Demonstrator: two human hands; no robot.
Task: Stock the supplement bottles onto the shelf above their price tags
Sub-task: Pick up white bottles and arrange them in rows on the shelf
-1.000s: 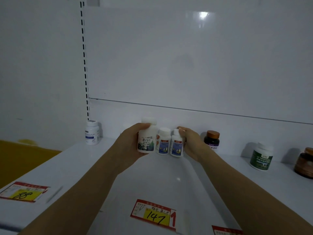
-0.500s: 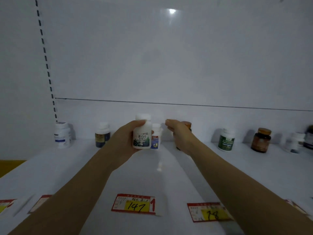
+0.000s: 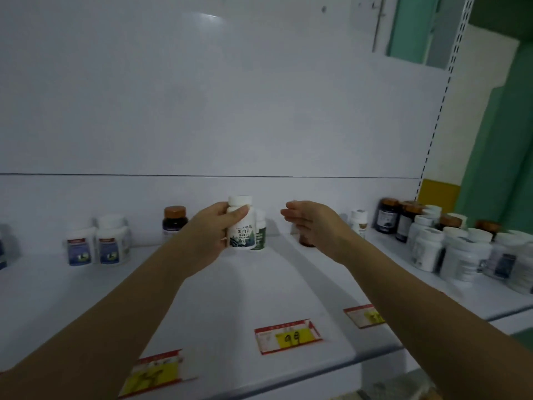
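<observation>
Left hand: I see it gripping a white supplement bottle, held upright.
Right hand: fingers straight and loose, over the shelf.

White back panel, green wall

Bottles stand along the far edge of the shelf, crowded at the right; price tags lie along its near edge.
</observation>
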